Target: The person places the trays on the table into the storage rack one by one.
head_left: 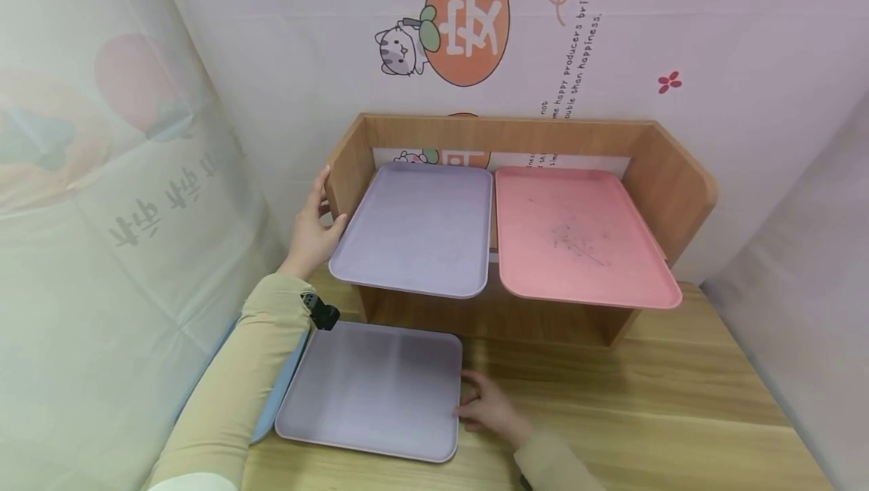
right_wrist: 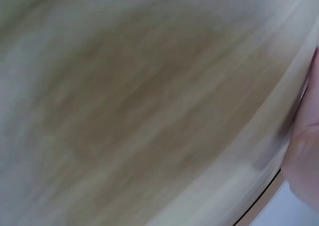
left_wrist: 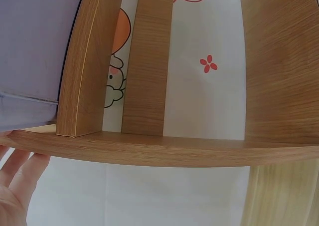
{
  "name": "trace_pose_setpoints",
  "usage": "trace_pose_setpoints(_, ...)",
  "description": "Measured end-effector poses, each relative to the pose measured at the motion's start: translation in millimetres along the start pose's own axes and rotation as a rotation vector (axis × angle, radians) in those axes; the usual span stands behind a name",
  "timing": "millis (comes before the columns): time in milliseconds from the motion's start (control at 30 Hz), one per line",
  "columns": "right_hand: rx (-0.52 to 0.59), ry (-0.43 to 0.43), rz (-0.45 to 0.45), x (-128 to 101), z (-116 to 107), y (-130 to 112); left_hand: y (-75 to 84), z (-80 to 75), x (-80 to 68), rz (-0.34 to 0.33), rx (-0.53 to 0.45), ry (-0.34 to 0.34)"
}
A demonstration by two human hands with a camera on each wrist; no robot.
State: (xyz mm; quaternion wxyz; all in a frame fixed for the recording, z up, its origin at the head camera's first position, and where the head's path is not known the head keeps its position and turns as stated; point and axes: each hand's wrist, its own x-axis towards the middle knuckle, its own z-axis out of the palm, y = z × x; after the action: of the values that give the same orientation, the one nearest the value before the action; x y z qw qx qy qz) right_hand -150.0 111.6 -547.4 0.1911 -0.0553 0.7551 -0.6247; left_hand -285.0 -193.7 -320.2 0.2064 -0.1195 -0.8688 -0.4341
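1. Head view: a purple tray (head_left: 372,391) lies flat on the wooden bench (head_left: 645,408), at the near left. The right hand (head_left: 490,406) rests on the bench at the tray's right edge, its fingertips touching the rim, fingers loosely bent and not wrapped round it. A blue tray (head_left: 271,404) peeks out from under the purple tray's left side. The left hand (head_left: 314,227) is raised, fingers straight, against the left side of a wooden shelf (head_left: 672,174), just beside a second purple tray (head_left: 414,228) on the shelf. A pink tray (head_left: 580,236) sits to its right.

2. Left wrist view: the left hand (left_wrist: 15,186) shows at the bottom left with fingers straight, under the shelf's (left_wrist: 164,148) wooden edge; the upper purple tray (left_wrist: 30,56) fills the top left.

3. Right wrist view: blurred; bench (right_wrist: 129,106) wood grain fills the frame, with part of the right hand (right_wrist: 305,151) at the right edge. Its grip cannot be told here.
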Motion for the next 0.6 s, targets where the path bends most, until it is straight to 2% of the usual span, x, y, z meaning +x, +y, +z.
trace_pose_setpoints(433,-0.123,0.104,-0.050,3,12,-3,-0.1,-0.7,-0.4,-0.012,0.004,-0.010)
trace_pose_setpoints(600,-0.131,0.139,-0.039,3,11,-3,0.7,-0.5,-0.5,-0.016,0.000,-0.012)
